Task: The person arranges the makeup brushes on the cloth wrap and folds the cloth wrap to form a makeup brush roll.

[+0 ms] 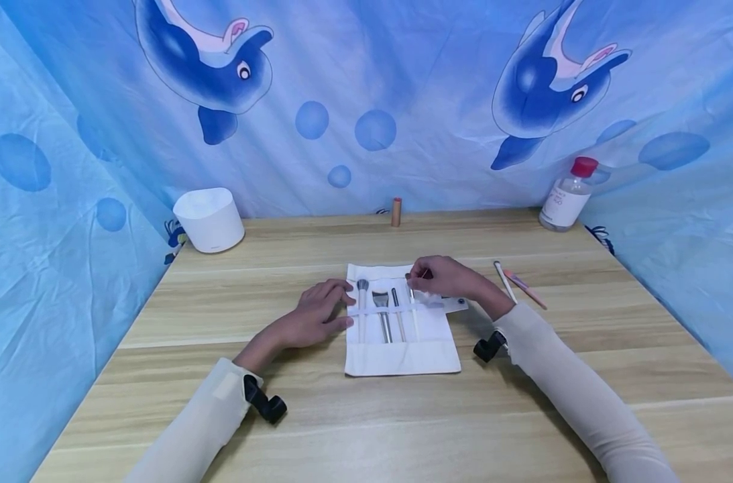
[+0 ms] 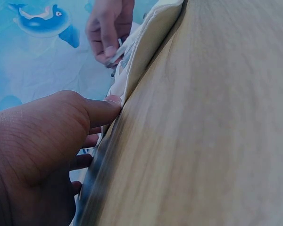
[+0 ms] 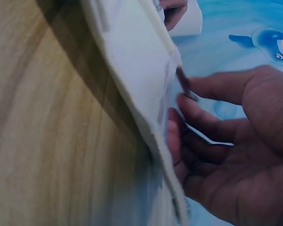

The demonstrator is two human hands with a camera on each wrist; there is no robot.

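A white brush roll [image 1: 402, 359] lies unrolled on the table, several makeup brushes side by side under its strap. A fluffy-headed makeup brush [image 1: 363, 295] is at its left, then a wide flat brush [image 1: 385, 322] and a thin brush [image 1: 398, 312]. My right hand [image 1: 441, 276] pinches the upper end of the rightmost makeup brush [image 1: 414, 315] between thumb and finger; in the right wrist view that brush end [image 3: 186, 84] shows at the fingertips. My left hand [image 1: 318, 310] rests on the roll's left edge with fingers spread; its thumb [image 2: 104, 110] touches that edge in the left wrist view.
Right of the roll lie a white-handled brush [image 1: 504, 280] and a pink brush [image 1: 526, 290]. Along the back stand a white container [image 1: 209, 221], a small brown tube [image 1: 396, 212] and a red-capped clear bottle [image 1: 565, 198]. A blue dolphin-print curtain [image 1: 354, 80] surrounds the table.
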